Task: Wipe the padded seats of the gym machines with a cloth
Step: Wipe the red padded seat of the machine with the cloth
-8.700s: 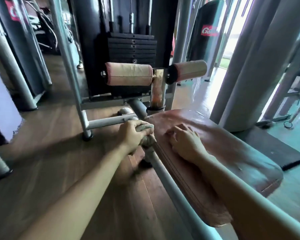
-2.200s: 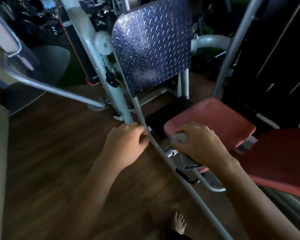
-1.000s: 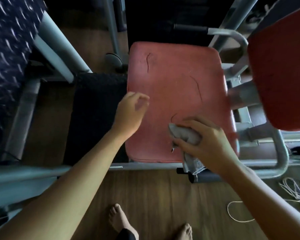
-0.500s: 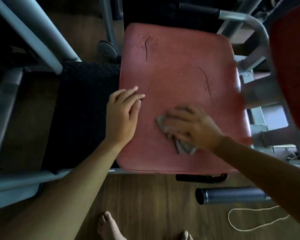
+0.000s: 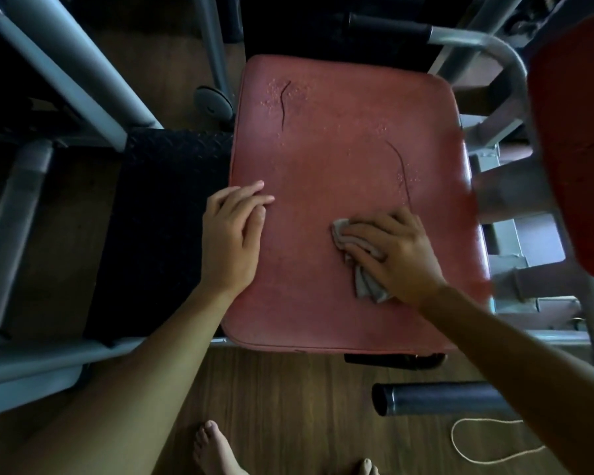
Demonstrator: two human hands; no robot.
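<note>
We are wiping the red seat point(image 5: 340, 159). Our right hand point(image 5: 400, 255) presses a small grey cloth point(image 5: 366, 284) on the near right part of the seat. The fingers curl over the cloth and hold it bunched up. Our left hand point(image 5: 232, 234) lies flat on the left edge of the seat. Its fingers are straight and it holds nothing.

We think most of this seat is not wiped yet. The far part has little pale spots on it, near two long cracks point(image 5: 283, 101). One crack is far and left. The other is just past our right hand.

To do this well, we should press down evenly and rub in long lines from the far edge to the near edge. Each line should go beside the last one. The cloth is bunched small, so opening it flatter would cover more. We should go softly over the cracks so the cloth does not catch and tear them wider. The corners and edges need a rub too. Another red pad point(image 5: 576, 132) is on the right and may need a wipe after.
</note>
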